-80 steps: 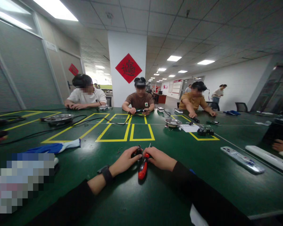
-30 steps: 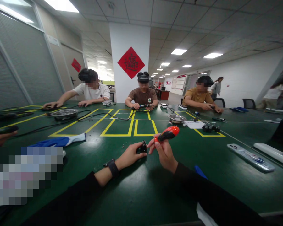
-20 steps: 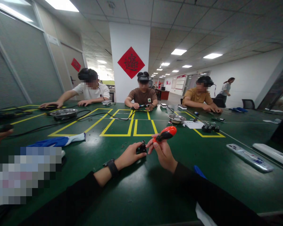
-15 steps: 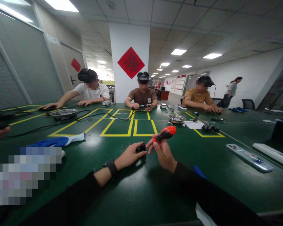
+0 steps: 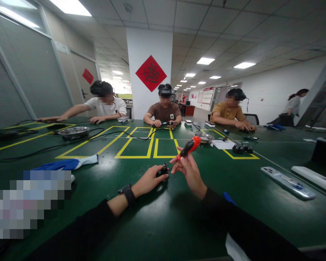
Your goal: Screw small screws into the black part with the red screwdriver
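My left hand is closed around a small black part with a metal top, holding it upright on the green table. Its exact kind is too small to make out. In my right hand is a red and black screwdriver, gripped near the lower end of its handle. The handle leans up and to the right, and the thin shaft slopes down toward the side of the black part. Whether the tip touches the part I cannot tell. Several tiny screws lie just beyond my left hand.
Blue and white gloves lie at left, a phone in a clear case at right. Beyond are metal bowls, several black parts beside paper, and cables. Three co-workers sit across the green table.
My right hand has lifted the screwdriver from beside the black part and turned its handle upward; lately the handle has tilted steeper, showing the shaft. My left hand keeps hold of the part.
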The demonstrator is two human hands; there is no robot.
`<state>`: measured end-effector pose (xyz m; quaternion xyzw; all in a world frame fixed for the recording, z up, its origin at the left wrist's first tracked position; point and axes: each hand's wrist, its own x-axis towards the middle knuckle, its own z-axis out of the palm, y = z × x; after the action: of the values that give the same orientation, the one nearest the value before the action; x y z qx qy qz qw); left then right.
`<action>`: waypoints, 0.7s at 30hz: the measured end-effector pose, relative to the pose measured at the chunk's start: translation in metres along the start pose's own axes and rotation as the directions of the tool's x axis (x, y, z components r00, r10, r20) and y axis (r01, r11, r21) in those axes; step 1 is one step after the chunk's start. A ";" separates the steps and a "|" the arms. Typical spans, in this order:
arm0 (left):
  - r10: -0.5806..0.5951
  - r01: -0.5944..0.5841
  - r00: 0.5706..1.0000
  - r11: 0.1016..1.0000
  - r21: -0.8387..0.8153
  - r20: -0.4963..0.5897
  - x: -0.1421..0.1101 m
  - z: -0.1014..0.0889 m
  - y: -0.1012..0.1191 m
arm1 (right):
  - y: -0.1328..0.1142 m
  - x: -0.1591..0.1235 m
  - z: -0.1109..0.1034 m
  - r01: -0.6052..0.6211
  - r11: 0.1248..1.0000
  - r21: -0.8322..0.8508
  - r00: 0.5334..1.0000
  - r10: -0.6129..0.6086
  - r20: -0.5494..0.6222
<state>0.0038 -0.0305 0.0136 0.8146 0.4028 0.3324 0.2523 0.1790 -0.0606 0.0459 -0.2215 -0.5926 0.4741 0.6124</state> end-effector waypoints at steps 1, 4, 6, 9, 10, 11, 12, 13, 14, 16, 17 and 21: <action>0.001 -0.001 1.000 1.000 0.008 -0.003 0.000 0.000 0.000 | 0.000 0.000 0.000 -0.002 1.000 -0.001 1.000 0.002 0.003; 0.017 -0.017 1.000 0.999 0.034 0.002 0.000 0.001 -0.001 | 0.002 0.002 0.000 0.015 1.000 -0.013 1.000 -0.015 -0.008; 0.029 -0.029 1.000 0.999 0.041 0.004 0.000 0.001 -0.003 | 0.004 0.003 0.000 0.031 0.999 -0.019 0.999 -0.032 -0.035; 0.034 -0.034 0.999 0.998 0.044 0.000 0.000 0.001 -0.003 | 0.004 0.002 0.000 0.028 1.000 -0.010 0.999 -0.028 -0.047; 0.033 -0.033 0.999 0.998 0.046 0.001 0.000 0.001 -0.002 | 0.003 0.001 0.000 0.020 1.000 -0.001 0.999 -0.020 -0.034; 0.034 -0.034 0.999 0.998 0.049 0.003 0.000 0.001 -0.002 | 0.002 0.001 0.001 0.012 1.000 0.006 1.000 -0.012 -0.018; 0.036 -0.036 0.999 0.998 0.052 0.005 0.000 0.001 -0.001 | 0.001 0.000 0.001 0.007 1.000 0.004 1.000 -0.007 0.001; 0.039 -0.040 0.999 0.998 0.054 0.006 0.000 0.001 -0.001 | 0.000 0.000 0.001 0.003 1.000 -0.007 1.000 -0.003 0.019; 0.043 -0.043 0.999 0.997 0.056 0.006 0.000 0.001 -0.001 | 0.000 0.000 0.001 0.004 1.000 -0.027 0.999 -0.003 0.032; 0.048 -0.048 0.999 0.997 0.062 0.007 0.000 0.001 -0.001 | 0.000 0.000 0.001 0.011 0.997 -0.070 0.999 -0.009 0.037; 0.049 -0.049 0.999 0.997 0.067 0.007 0.000 0.001 -0.002 | 0.001 0.000 0.001 0.017 0.996 -0.085 1.000 -0.015 0.026; 0.060 -0.061 0.998 0.995 0.079 0.014 0.000 0.002 -0.005 | 0.004 -0.001 0.000 0.055 0.992 -0.111 0.997 -0.061 -0.046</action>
<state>0.0028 -0.0279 0.0096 0.8376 0.3895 0.3189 0.2122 0.1776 -0.0592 0.0419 -0.2491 -0.6087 0.4172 0.6272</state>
